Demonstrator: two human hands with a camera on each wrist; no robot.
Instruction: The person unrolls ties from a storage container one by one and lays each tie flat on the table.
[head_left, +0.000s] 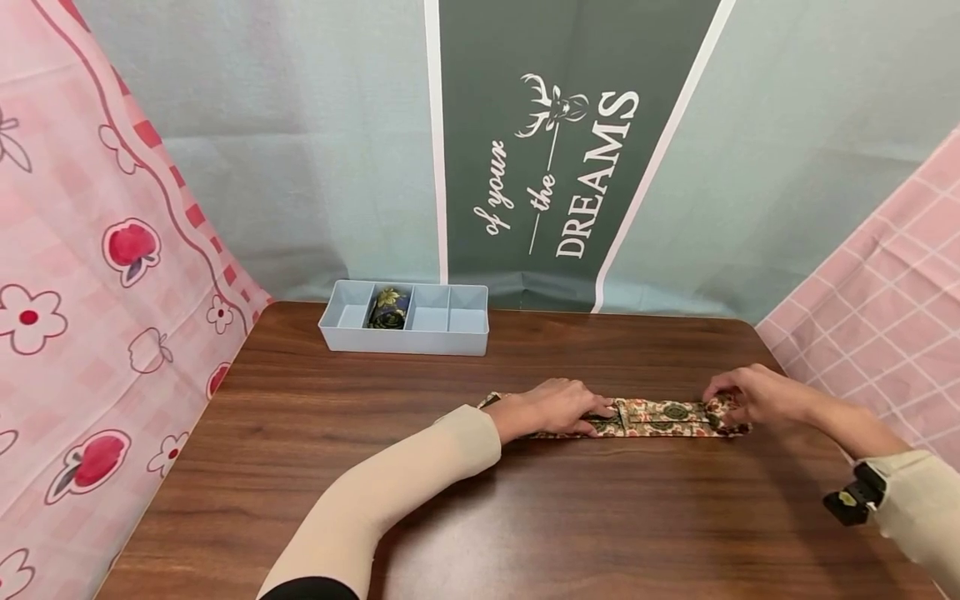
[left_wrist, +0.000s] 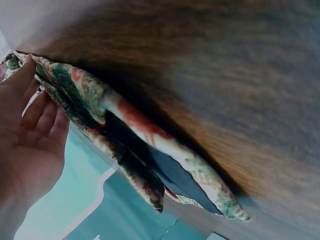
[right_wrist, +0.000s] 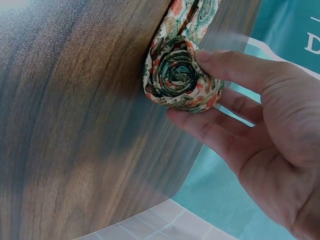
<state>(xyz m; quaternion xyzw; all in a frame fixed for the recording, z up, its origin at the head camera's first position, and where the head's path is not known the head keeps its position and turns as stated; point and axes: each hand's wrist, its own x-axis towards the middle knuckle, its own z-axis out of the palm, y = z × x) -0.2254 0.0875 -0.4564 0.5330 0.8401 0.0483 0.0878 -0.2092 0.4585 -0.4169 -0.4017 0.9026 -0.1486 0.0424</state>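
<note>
A patterned necktie [head_left: 660,417] in cream, red and green lies lengthwise across the table, its lining side partly showing. My right hand [head_left: 757,396] grips the rolled-up right end, thumb on one side and fingers on the other. The tight spiral of this roll [right_wrist: 175,77] faces the right wrist camera. My left hand [head_left: 558,408] lies over the middle of the necktie and holds its edges between thumb and fingers; the fingertips are partly hidden. Past that hand, the wide end [left_wrist: 150,137] gapes in a fold with dark lining inside.
At the back left of the wooden table [head_left: 570,517] stands a pale blue divided box [head_left: 405,342]. A rolled dark necktie with a yellow-green leaf motif [head_left: 388,308] sits in its second compartment from the left. Fabric curtains [head_left: 337,150] enclose the table's back and sides.
</note>
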